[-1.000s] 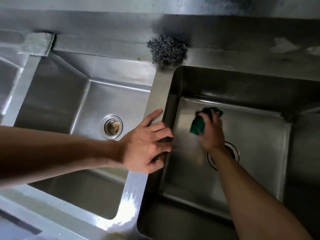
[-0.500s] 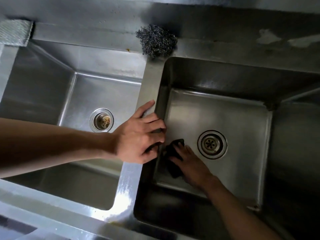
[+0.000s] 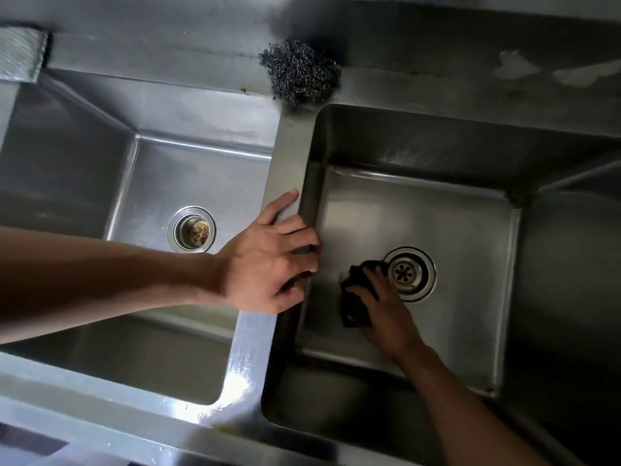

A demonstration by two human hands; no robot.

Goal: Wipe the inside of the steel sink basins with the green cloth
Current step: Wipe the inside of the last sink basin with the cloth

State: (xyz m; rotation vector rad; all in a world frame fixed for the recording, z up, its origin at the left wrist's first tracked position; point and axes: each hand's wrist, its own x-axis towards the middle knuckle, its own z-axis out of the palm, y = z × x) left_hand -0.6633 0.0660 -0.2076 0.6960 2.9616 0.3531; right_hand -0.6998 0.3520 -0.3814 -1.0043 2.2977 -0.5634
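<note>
Right hand (image 3: pixel 386 311): we see it low in the right basin (image 3: pixel 420 146), fingers bent over the cloth (image 3: pixel 353 307), grasping it and pressing it onto the basin floor.
Cloth: bunched under those fingers on the floor of the right basin, just beside the right drain (image 3: pixel 408 274), on its left (it reads nearly black in this shade, so we cannot vouch for the green).
Left hand (image 3: pixel 268 260): set on the divider (image 3: pixel 285 153) between the two basins, with the thumb laid along the top. The fingers are hooked over the edge into the right basin and clenched on that edge.
Left basin (image 3: pixel 201 109): lies left of the divider. We make out brownish specks in the left drain (image 3: pixel 193 230).
Scourer (image 3: pixel 300 74): a ball of steel wool on the ledge (image 3: pixel 420 89) behind the basins, at the far end of the divider.
Pad (image 3: pixel 20 57): a grey woven piece at the far left corner of the left basin, partly cut off by the frame edge.
Forearms: both bare. The left one crosses above the left basin, and the right one comes in from the lower right over the near wall of the right basin.
</note>
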